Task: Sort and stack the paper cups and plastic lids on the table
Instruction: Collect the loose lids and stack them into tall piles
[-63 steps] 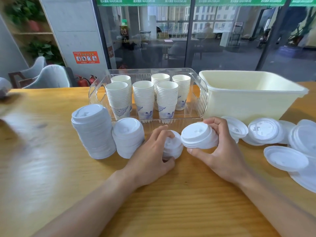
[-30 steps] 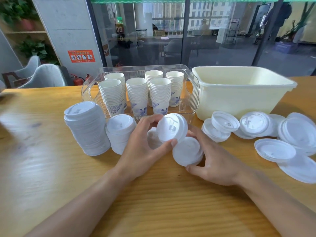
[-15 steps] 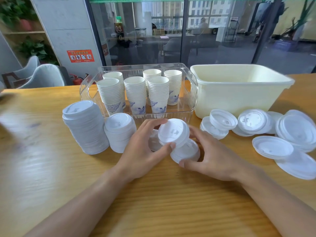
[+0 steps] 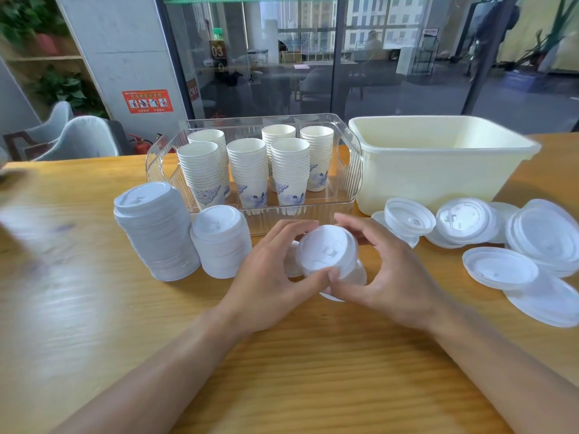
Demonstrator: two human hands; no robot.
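Head camera looks down on a wooden table (image 4: 94, 308) where both hands meet over a small stack of plastic lids (image 4: 329, 255). The left hand (image 4: 269, 277) curls its fingers and thumb round the near left side of that stack, and the right hand (image 4: 391, 277) curls round the right side, thumbs almost touching at the front rim. Gripping from both sides probably serves to square the lids and press them to nest. The stack seems to sit on or just above more lids near the table surface; the hands hide the contact.

To the left stand two finished lid stacks, a tall one (image 4: 155, 230) and a shorter one (image 4: 221, 241), side by side, likely kept apart by lid size. Just behind them a clear plastic bin (image 4: 351, 145) holds paper cups (image 4: 250, 170) nested in upright columns, so the cups look sorted already. Right of it sits a cream tub (image 4: 438, 170). Loose lids (image 4: 501, 245) of differing sizes lie scattered in front of the tub, some overlapping, apparently waiting their turn.
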